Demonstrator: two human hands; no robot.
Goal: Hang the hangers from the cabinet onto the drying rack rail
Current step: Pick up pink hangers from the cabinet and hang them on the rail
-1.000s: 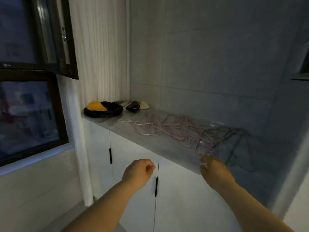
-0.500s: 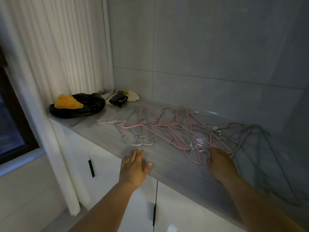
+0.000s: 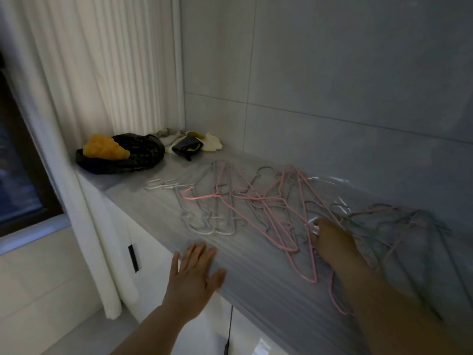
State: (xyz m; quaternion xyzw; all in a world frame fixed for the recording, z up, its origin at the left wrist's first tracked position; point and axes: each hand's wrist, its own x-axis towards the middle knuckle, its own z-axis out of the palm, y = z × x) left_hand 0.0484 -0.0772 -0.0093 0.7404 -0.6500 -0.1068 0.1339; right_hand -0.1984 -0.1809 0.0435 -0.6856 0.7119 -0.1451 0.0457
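Observation:
A tangle of thin wire hangers lies on the grey cabinet top (image 3: 250, 267): pink hangers (image 3: 258, 201) in the middle, pale grey hangers (image 3: 204, 221) to the left, dark green hangers (image 3: 399, 226) to the right. My left hand (image 3: 194, 278) rests flat with spread fingers on the cabinet's front edge, holding nothing. My right hand (image 3: 330, 242) lies on the pile where pink and green hangers meet; its fingertips curl down among the wires, and whether they grip one is hidden. No drying rack rail is in view.
A black bag with something yellow (image 3: 115, 155) sits at the far left end of the top, beside crumpled cloths and a dark item (image 3: 189, 144). A white curtain (image 3: 97, 98) hangs at the left. Tiled wall behind. White cabinet doors (image 3: 143, 254) below.
My view has moved closer to the cabinet. My left hand went from a loose fist to flat on the front edge. My right hand reached forward onto the hanger pile.

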